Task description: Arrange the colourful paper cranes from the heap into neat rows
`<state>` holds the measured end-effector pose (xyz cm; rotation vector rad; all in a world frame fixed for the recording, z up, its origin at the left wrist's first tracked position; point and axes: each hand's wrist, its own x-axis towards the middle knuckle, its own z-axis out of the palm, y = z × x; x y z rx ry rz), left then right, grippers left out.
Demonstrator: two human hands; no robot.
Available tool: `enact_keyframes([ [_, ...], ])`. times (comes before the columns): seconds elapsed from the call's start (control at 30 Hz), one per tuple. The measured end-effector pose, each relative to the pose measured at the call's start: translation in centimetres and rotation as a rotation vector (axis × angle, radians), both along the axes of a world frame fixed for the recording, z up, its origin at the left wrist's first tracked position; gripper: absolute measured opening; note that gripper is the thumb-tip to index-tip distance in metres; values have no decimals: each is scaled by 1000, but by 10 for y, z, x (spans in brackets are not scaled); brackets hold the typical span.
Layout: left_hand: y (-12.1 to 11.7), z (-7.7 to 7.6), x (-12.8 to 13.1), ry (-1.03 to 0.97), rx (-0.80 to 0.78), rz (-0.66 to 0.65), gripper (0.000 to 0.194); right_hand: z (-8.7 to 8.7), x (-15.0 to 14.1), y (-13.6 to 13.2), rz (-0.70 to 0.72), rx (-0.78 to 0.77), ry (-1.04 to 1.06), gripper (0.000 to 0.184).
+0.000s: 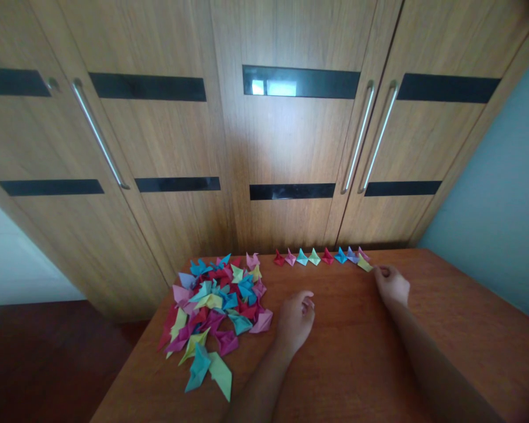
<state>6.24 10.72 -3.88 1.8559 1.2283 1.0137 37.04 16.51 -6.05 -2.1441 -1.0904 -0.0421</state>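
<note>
My right hand is at the right end of a row of small folded paper cranes, its fingertips pinched on the edge of a yellow paper crane. Just behind this one stand a pink crane and a lavender crane. To the left the row goes on with a blue crane, a red crane and several others. My left hand hovers over or rests on the table with curled fingers and nothing visible in them. It is right of a heap of colourful paper cranes.
The brown wooden table stands against a wooden wardrobe with metal handles and dark strips. At the near left of the heap lie a teal crane and a pale green one. A bluish wall is at the right.
</note>
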Motion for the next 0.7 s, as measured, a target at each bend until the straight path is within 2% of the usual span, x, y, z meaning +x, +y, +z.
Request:
enact_keyframes([
  [0.1, 0, 0, 0, 2, 21, -2, 35, -2, -9, -13, -106, 133, 114, 41],
  [0.2, -1, 1, -1, 3, 33, 3, 33, -3, -29, -28, -72, 183, 207, 42],
  [0.33, -1, 2, -3, -18, 39, 5, 29, 0, -69, -46, 148, 169, 267, 40],
  [0.53, -2, 3, -3, -54, 49, -12, 24, 9, -137, -63, 399, 176, 318, 34],
  [0.63, -1, 3, -5, -161, 0, -11, 22, 12, -156, -66, 616, 157, 300, 28],
  [0.7, 0, 2, -6, -238, -48, 7, 23, 14, -160, -67, 696, 131, 289, 26],
])
